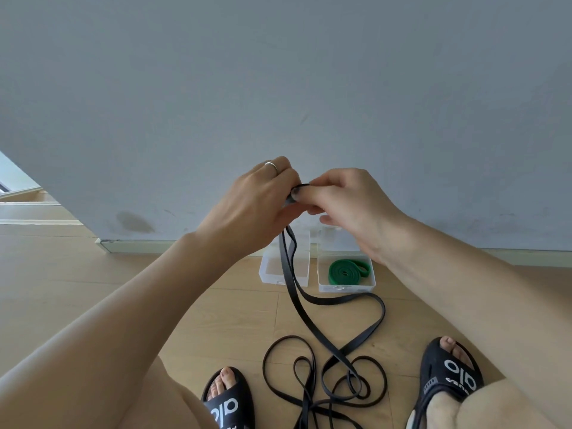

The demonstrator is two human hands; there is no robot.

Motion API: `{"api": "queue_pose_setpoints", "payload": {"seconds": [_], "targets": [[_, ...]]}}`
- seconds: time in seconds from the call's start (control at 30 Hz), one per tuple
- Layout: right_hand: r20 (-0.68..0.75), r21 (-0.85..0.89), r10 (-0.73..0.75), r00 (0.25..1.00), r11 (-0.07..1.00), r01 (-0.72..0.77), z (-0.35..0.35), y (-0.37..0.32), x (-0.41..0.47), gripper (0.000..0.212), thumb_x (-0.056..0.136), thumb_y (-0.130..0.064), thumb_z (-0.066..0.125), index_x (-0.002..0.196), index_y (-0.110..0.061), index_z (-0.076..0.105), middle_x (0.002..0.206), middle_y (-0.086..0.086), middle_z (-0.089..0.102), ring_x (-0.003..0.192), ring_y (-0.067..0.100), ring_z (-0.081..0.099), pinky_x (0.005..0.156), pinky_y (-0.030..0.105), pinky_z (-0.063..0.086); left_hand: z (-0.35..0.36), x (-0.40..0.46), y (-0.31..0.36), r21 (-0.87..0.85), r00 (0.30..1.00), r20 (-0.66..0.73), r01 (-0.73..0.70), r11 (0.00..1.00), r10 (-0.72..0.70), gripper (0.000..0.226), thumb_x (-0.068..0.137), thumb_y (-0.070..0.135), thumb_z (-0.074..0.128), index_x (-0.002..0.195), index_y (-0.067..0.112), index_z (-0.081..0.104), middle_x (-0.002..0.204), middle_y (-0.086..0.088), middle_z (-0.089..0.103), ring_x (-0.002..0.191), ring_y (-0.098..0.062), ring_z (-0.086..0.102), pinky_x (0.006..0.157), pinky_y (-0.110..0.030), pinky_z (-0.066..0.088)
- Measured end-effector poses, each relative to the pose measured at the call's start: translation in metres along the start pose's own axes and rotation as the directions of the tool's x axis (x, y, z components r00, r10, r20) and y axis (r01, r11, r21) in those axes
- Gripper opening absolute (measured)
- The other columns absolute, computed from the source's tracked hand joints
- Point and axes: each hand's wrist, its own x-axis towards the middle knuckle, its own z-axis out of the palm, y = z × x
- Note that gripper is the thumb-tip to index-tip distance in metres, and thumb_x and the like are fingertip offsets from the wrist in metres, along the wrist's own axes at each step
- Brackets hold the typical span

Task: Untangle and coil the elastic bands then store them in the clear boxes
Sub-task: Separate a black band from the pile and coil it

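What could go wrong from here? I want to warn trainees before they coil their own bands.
1. The black band lies in crossed loops on the floor between the sandals; pulling more in may tighten a knot or snag a foot.
2. Both hands, left and right, pinch only a small started coil; a slip could let it spring open.
3. The band hangs across the empty clear box, which it might drag or tip.

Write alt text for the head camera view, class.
Two hands, left hand and right hand, pinch one end of a long black elastic band trailing in loops on the wooden floor; beyond, a coiled green elastic band lies in a clear plastic box.
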Motion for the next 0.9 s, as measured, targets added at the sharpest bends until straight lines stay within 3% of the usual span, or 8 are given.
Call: {"api": "queue_pose_setpoints", "payload": {"seconds": [0.13, 0.2, 0.3, 0.37, 0.43, 0.63, 0.73, 0.9], "targets": [[-0.066, -0.101, -0.070, 0.995, 0.993, 0.063, 0.005, 0.004, -0.003, 0.040, 0.077, -0.030, 0.080, 0.098, 0.004, 0.072, 0.099, 0.024, 0.072, 0.073, 0.022, 0.057, 0.070, 0.036, 0.046, 0.000, 0.003, 0.005, 0.117, 0.992, 0.021, -0.123, 0.986, 0.121, 0.034, 0.094, 0.028, 0.045, 0.088, 0.002, 0.066, 0.087, -0.012, 0.059, 0.070, -0.030, 0.057, 0.059, -0.043, 0.050], [-0.105, -0.089, -0.066, 0.992, 0.994, 0.057, 0.005, 0.006, -0.003, 0.038, 0.077, -0.026, 0.079, 0.097, 0.006, 0.072, 0.097, 0.026, 0.071, 0.071, 0.020, 0.053, 0.068, 0.034, 0.042, 0.001, 0.004, 0.007, 0.156, 0.988, 0.029, -0.153, 0.976, 0.150, 0.035, 0.094, 0.027, 0.044, 0.088, 0.001, 0.066, 0.087, -0.013, 0.059, 0.070, -0.031, 0.057, 0.059, -0.045, 0.052], [-0.101, -0.031, -0.037, 0.994, 0.999, 0.034, 0.004, 0.007, 0.002, 0.030, 0.075, -0.024, 0.080, 0.090, 0.001, 0.076, 0.089, 0.022, 0.075, 0.076, 0.027, 0.073, 0.081, 0.043, 0.060, 0.003, 0.005, 0.008, 0.188, 0.989, 0.008, -0.145, 0.971, 0.146, 0.034, 0.097, 0.029, 0.047, 0.090, 0.001, 0.066, 0.089, -0.012, 0.059, 0.072, -0.030, 0.057, 0.059, -0.045, 0.052], [-0.035, 0.063, -0.015, 0.999, 0.998, 0.017, 0.001, 0.006, 0.005, 0.023, 0.071, -0.025, 0.080, 0.084, -0.006, 0.079, 0.082, 0.012, 0.079, 0.082, 0.025, 0.078, 0.094, 0.048, 0.059, 0.006, 0.004, 0.007, 0.139, 0.996, -0.052, -0.068, 0.988, 0.076, 0.028, 0.097, 0.028, 0.060, 0.093, 0.002, 0.067, 0.090, -0.011, 0.060, 0.073, -0.029, 0.056, 0.060, -0.041, 0.051], [0.034, 0.141, -0.009, 0.999, 0.990, 0.004, -0.002, 0.004, 0.009, 0.014, 0.079, -0.018, 0.079, 0.085, -0.006, 0.081, 0.083, 0.008, 0.080, 0.084, 0.023, 0.079, 0.101, 0.044, 0.056, 0.011, 0.002, 0.007, 0.037, 0.993, -0.120, 0.024, 0.999, -0.020, 0.023, 0.094, 0.025, 0.071, 0.096, 0.002, 0.068, 0.091, -0.010, 0.061, 0.074, -0.027, 0.058, 0.062, -0.039, 0.051], [0.107, 0.239, 0.026, 0.994, 0.970, -0.051, -0.011, 0.003, 0.010, 0.017, 0.094, -0.011, 0.069, 0.096, 0.004, 0.079, 0.092, 0.012, 0.081, 0.088, 0.026, 0.079, 0.105, 0.039, 0.053, 0.021, 0.001, 0.012, -0.126, 0.967, -0.206, 0.129, 0.984, -0.153, 0.019, 0.092, 0.024, 0.070, 0.096, 0.005, 0.071, 0.097, -0.006, 0.064, 0.080, -0.027, 0.061, 0.070, -0.045, 0.054], [0.115, 0.284, 0.030, 0.993, 0.957, -0.061, -0.014, 0.002, 0.010, 0.017, 0.096, -0.010, 0.068, 0.098, 0.004, 0.077, 0.094, 0.013, 0.080, 0.089, 0.027, 0.079, 0.104, 0.038, 0.054, 0.020, 0.003, 0.013, -0.126, 0.958, -0.230, 0.148, 0.981, -0.174, 0.022, 0.091, 0.027, 0.075, 0.097, 0.006, 0.072, 0.097, -0.004, 0.064, 0.081, -0.020, 0.058, 0.072, -0.039, 0.054], [0.150, 0.325, 0.049, 0.988, 0.941, -0.096, -0.019, 0.002, 0.008, 0.018, 0.098, -0.011, 0.067, 0.103, 0.005, 0.074, 0.101, 0.017, 0.079, 0.095, 0.027, 0.078, 0.102, 0.038, 0.056, 0.014, 0.001, 0.012, -0.237, 0.972, -0.120, 0.169, 0.957, -0.202, 0.020, 0.086, 0.023, 0.083, 0.099, 0.012, 0.073, 0.095, 0.005, 0.061, 0.079, 0.000, 0.054, 0.077, -0.009, 0.042]]}}
